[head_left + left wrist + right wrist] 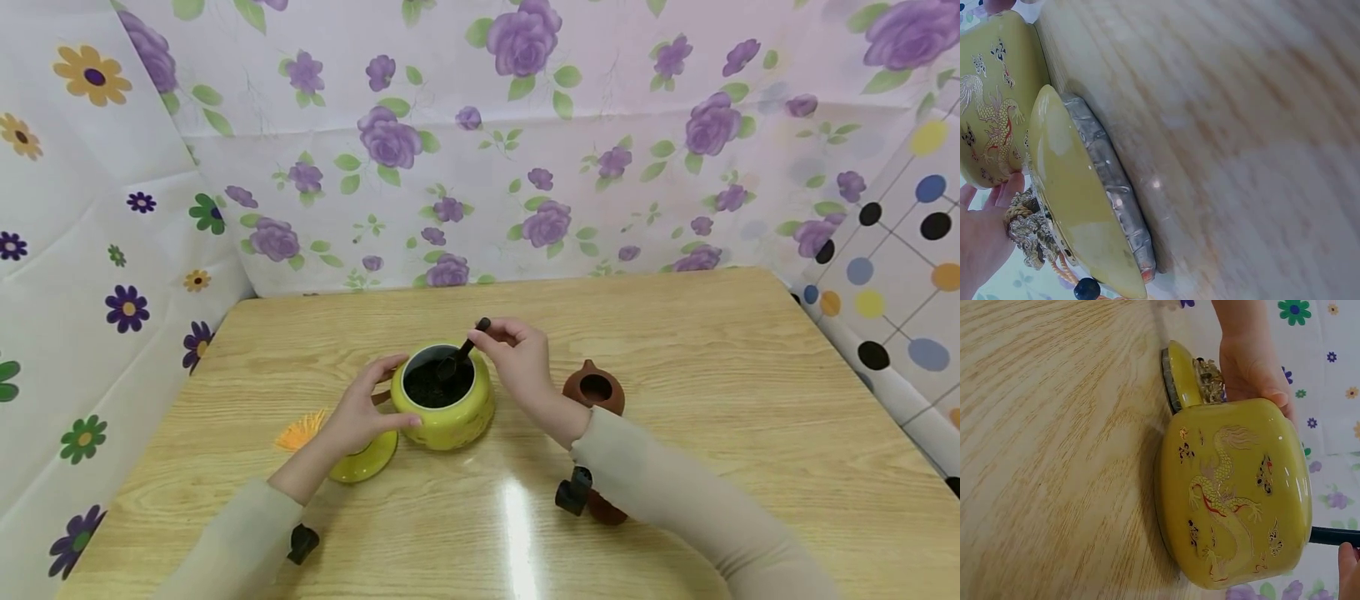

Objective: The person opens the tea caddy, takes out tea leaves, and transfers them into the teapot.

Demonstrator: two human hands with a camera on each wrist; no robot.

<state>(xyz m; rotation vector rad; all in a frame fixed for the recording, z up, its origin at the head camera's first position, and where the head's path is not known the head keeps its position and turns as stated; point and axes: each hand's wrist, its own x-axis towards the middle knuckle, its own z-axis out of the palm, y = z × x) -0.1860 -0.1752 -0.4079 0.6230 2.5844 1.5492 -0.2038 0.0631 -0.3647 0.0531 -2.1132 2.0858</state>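
One left hand [362,417] clasps the yellow pot [453,427] by its 9 o'clock side; beyond, the right hand [522,364] pinches the black spoon [466,347], bowl inside, long handle slanting toward 1 o'clock. Only wrist views show the pot's dragon [1224,465].

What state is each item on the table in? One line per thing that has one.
Yellow dragon jar: open, in the left hand's grip.
Dark contents: loose, below the jar's rim.
Jar lid: off, right side up beside the jar.
Orange tassel: fringe spread out beside the lid.
Black scoop: in the right hand's grip, bowl end inside the jar.
Clay teapot: uncovered, partly behind the right sleeve.
Small brown piece: mostly hidden, state unclear.
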